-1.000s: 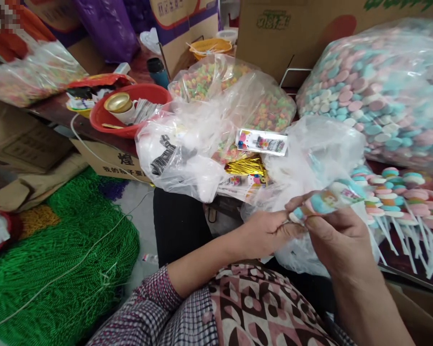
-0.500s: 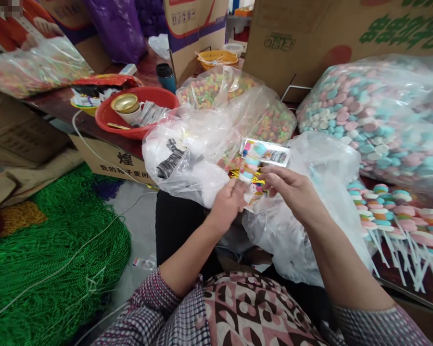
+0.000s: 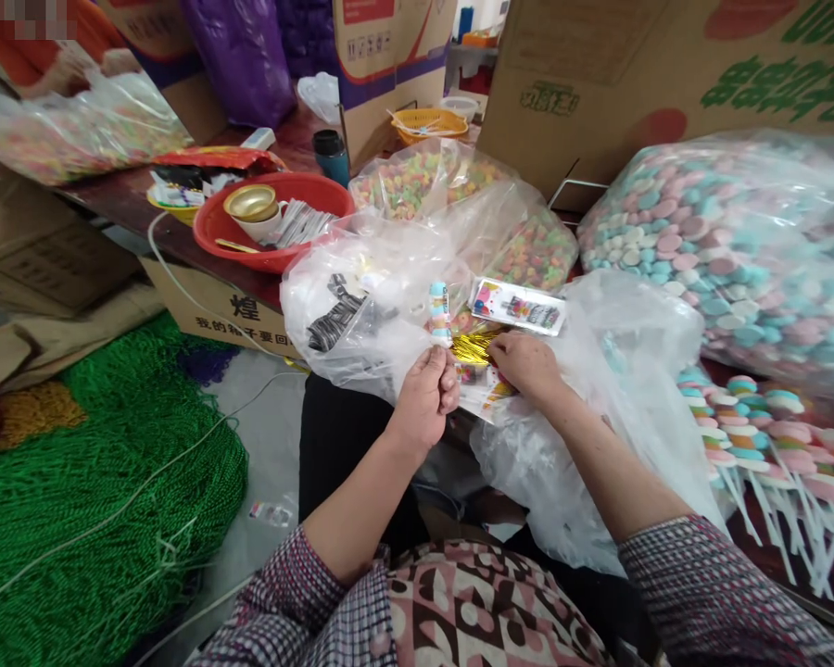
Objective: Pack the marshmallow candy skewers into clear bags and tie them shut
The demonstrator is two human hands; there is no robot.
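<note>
The left hand (image 3: 425, 396) is closed around the stick of one wrapped lollipop (image 3: 438, 313), holding it upright just in front of the clear bags, so the candy already sits inside its printed sleeve. The right hand (image 3: 528, 363) has its fingers curled down onto the bunch of gold twist ties (image 3: 476, 345); whether a tie is pinched between them cannot be told. To judge from this, the sleeve is on and the neck is not yet tied.

Under the right hand lies a small stack of printed sleeves (image 3: 483, 389), too overlapped to count, and one more printed sleeve (image 3: 519, 306) lies flat just beyond the ties. To the right, a heap of unwrapped lollipops (image 3: 757, 421) with white sticks awaits, far more than can be counted.

Further off stand one red bowl (image 3: 312, 190) holding one gold-lidded cup (image 3: 251, 206), two clear bags of small coloured candy (image 3: 423, 176), one very large bag of pastel discs (image 3: 723, 241), one yellow basket (image 3: 427, 120), and a green net (image 3: 104, 482) on the floor.
</note>
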